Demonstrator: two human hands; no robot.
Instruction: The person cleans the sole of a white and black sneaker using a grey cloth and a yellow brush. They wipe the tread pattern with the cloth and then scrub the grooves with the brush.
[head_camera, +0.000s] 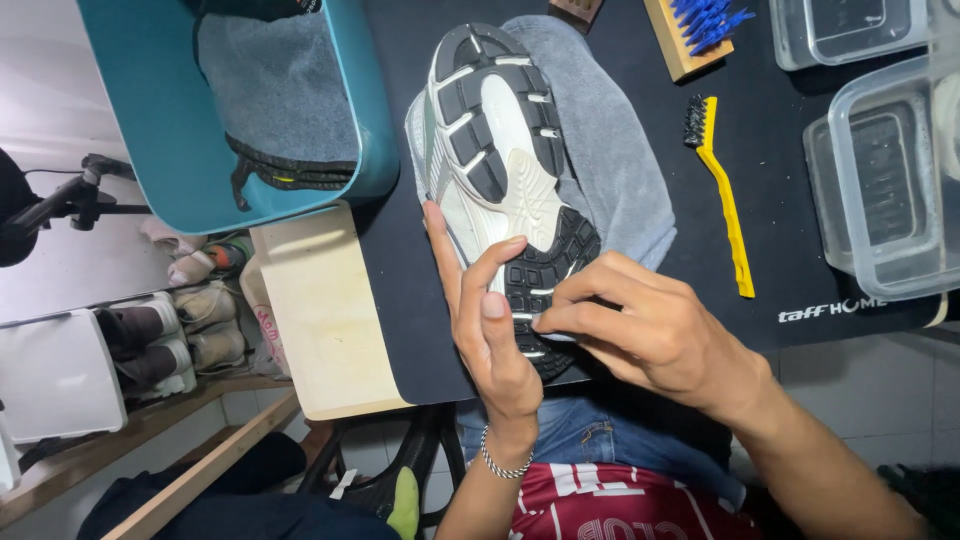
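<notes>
Hands clamped the upturned sneaker (500, 170) on the desk (780, 200), left hand (490, 330) bracing, right hand (640, 330) pinching its heel tread—picking looked underway, demanding steady grip.

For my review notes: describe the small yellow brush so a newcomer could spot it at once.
On the black mat, look right of the grey towel under the upturned sneaker. The yellow-handled brush lies there alone: thin, long, with a short black bristle head, unlike the wooden, blue-bristled brush above it.

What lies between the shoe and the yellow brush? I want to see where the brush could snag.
In the head view, a grey towel lies under the shoe and sticks out toward the yellow brush; then bare black mat.
</notes>
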